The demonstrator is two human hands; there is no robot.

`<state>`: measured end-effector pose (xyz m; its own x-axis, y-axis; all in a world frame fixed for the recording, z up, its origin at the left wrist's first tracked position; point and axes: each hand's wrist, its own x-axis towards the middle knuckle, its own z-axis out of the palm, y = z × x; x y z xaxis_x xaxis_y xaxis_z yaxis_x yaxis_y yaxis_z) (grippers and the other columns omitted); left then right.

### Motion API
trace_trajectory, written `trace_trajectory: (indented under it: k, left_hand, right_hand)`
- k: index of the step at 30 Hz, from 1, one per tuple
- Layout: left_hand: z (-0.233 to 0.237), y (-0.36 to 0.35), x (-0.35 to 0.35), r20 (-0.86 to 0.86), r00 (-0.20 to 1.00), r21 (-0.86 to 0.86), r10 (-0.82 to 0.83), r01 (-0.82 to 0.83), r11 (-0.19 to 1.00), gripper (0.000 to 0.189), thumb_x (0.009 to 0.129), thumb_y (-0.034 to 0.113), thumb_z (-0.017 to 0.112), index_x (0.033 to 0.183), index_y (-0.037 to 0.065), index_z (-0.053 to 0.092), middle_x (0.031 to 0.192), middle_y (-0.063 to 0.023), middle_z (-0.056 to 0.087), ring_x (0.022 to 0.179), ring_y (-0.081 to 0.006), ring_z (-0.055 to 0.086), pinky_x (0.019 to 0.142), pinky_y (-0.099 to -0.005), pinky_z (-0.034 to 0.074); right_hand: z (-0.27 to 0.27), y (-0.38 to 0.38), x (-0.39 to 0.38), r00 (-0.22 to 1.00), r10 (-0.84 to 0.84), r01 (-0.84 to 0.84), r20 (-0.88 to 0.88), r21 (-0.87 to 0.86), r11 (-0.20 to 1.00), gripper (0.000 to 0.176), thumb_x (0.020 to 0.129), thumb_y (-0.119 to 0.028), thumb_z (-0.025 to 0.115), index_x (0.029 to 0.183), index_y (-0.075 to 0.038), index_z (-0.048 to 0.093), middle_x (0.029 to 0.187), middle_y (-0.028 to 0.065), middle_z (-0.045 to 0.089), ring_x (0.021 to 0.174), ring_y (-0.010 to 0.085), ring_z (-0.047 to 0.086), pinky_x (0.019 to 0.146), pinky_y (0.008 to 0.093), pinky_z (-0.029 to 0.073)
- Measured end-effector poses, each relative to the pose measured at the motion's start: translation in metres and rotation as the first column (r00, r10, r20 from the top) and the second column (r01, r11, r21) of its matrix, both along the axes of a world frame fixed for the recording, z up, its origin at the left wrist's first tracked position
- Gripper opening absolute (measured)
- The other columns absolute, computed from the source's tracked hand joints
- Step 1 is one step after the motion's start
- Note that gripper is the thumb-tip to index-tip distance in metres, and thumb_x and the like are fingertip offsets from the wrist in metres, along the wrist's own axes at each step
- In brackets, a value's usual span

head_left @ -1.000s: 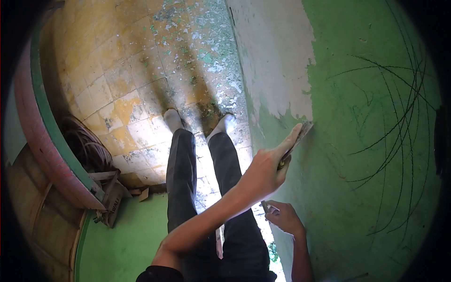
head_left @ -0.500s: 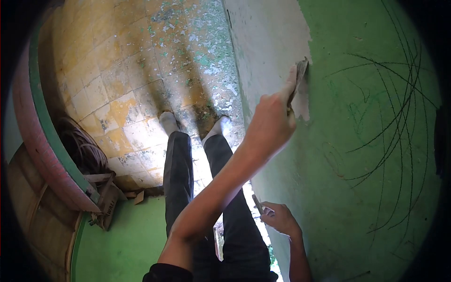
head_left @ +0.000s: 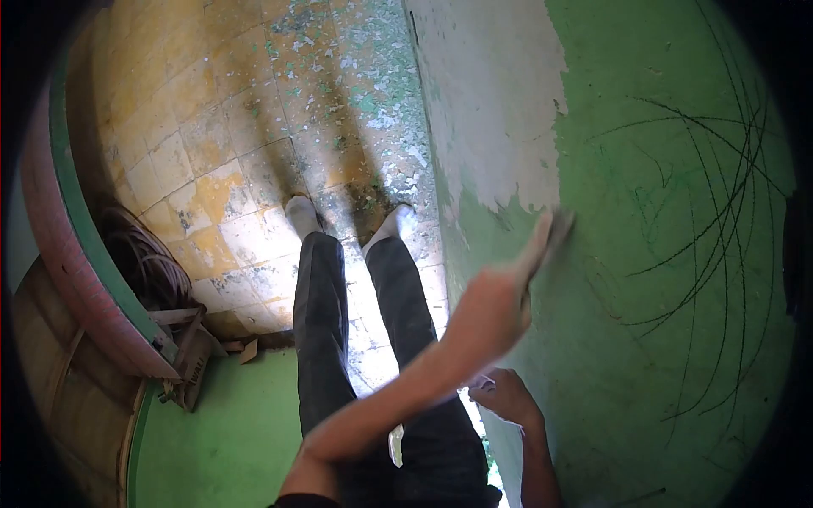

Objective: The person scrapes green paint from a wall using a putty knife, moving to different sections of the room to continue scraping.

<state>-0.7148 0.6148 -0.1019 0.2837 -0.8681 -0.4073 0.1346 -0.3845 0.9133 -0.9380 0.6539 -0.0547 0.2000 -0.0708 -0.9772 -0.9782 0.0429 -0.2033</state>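
My left hand (head_left: 495,311) reaches across to the wall, closed round a scraper (head_left: 560,229) with a finger stretched along it. The scraper is blurred; its blade is at the green paint, just below the bared pale patch (head_left: 500,93). Lower down, close to the wall, my right hand (head_left: 508,396) is closed, its fingers partly hidden behind my left forearm. What it holds is mostly covered and I cannot make it out. Green paint (head_left: 677,356) with dark scribbled lines covers the wall to the right.
Paint flakes (head_left: 381,93) litter the worn tiled floor (head_left: 195,169) along the wall's foot. My feet (head_left: 394,224) stand near the wall. At left are a curved pink and green ledge (head_left: 72,245), a coiled bundle (head_left: 148,262) and a wooden box (head_left: 193,364).
My left hand and the scraper have moved down the wall, from beside the bared patch to below its lower edge. My right hand has barely moved; my left forearm now covers its fingertips.
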Motion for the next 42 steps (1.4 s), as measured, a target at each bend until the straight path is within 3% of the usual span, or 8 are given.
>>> trace_trajectory:
  k: [3,11,16,21,25,29,35,42]
  left_hand:
    - [-0.015,-0.048,0.051,0.048,0.997,-0.021,0.067,-0.066,0.998,0.081,0.078,-0.010,0.051,0.155,0.008,0.033,0.078,-0.0325,0.062,0.067,-0.0456,0.064,0.068,-0.0505,0.051]
    - [0.021,0.005,0.030,-0.225,0.955,0.094,-0.192,0.218,0.971,0.083,0.077,-0.013,0.052,0.155,0.011,0.034,0.072,-0.0301,0.059,0.062,-0.0435,0.062,0.067,-0.0467,0.051]
    - [0.008,0.009,0.040,-0.115,0.961,-0.005,-0.251,0.252,0.968,0.081,0.077,-0.012,0.052,0.154,0.008,0.037,0.067,-0.0284,0.057,0.059,-0.0414,0.060,0.065,-0.0483,0.048]
    - [0.007,0.008,0.029,-0.098,0.973,-0.011,-0.211,0.211,0.977,0.082,0.079,-0.012,0.053,0.155,0.009,0.034,0.068,-0.0288,0.058,0.058,-0.0399,0.061,0.065,-0.0474,0.049]
    - [0.004,0.013,0.025,-0.038,0.976,-0.014,-0.216,0.216,0.976,0.083,0.080,-0.012,0.053,0.157,0.012,0.031,0.074,-0.0291,0.061,0.060,-0.0410,0.063,0.067,-0.0487,0.050]
    - [0.014,0.034,-0.040,-0.096,0.995,0.034,-0.036,0.039,0.999,0.085,0.080,-0.012,0.053,0.157,0.015,0.031,0.080,-0.0280,0.065,0.071,-0.0447,0.066,0.070,-0.0502,0.051]
    - [-0.009,-0.007,0.028,-0.124,0.988,0.022,-0.092,0.096,0.995,0.084,0.078,-0.013,0.051,0.156,0.014,0.035,0.070,-0.0228,0.060,0.055,-0.0254,0.057,0.061,-0.0378,0.050]
    - [0.000,0.028,0.008,-0.098,0.969,-0.008,-0.228,0.229,0.974,0.083,0.079,-0.011,0.055,0.156,0.012,0.033,0.067,-0.0279,0.059,0.059,-0.0430,0.061,0.064,-0.0495,0.050]
  right_hand:
    - [-0.006,0.001,0.003,0.993,-0.113,0.115,-0.032,0.040,0.993,0.044,0.080,-0.020,0.069,0.123,-0.010,0.068,0.087,0.0174,0.074,0.078,0.0276,0.074,0.076,0.0386,0.057]
    - [0.004,-0.009,0.016,0.999,-0.028,0.029,-0.019,0.052,0.998,0.042,0.082,-0.019,0.069,0.122,-0.010,0.068,0.083,0.0161,0.073,0.076,0.0274,0.074,0.075,0.0387,0.057]
    - [-0.006,-0.002,0.008,0.995,-0.092,0.094,-0.026,0.049,0.994,0.044,0.081,-0.019,0.072,0.122,-0.003,0.067,0.084,0.0192,0.073,0.077,0.0261,0.073,0.075,0.0378,0.056]
    - [0.002,-0.009,0.019,1.000,-0.020,0.020,-0.005,0.002,1.000,0.045,0.080,-0.018,0.073,0.121,0.000,0.066,0.086,0.0207,0.073,0.077,0.0262,0.073,0.075,0.0371,0.056]
    - [0.002,-0.006,0.017,0.999,-0.023,0.023,-0.029,-0.006,1.000,0.043,0.081,-0.024,0.067,0.121,-0.009,0.067,0.082,0.0174,0.072,0.078,0.0325,0.072,0.078,0.0405,0.056]
    - [-0.003,0.000,0.001,0.995,0.087,-0.081,0.050,-0.114,0.990,0.043,0.081,-0.024,0.067,0.121,-0.009,0.067,0.081,0.0184,0.071,0.077,0.0336,0.072,0.076,0.0419,0.056]
    - [0.002,-0.007,0.015,0.998,-0.044,0.046,0.036,-0.051,0.998,0.043,0.081,-0.022,0.065,0.122,-0.008,0.067,0.079,0.0172,0.072,0.076,0.0330,0.073,0.074,0.0420,0.056]
    - [0.003,-0.009,0.021,1.000,-0.025,0.026,0.002,-0.036,0.999,0.043,0.081,-0.020,0.064,0.122,-0.009,0.067,0.079,0.0156,0.072,0.075,0.0318,0.072,0.074,0.0412,0.056]
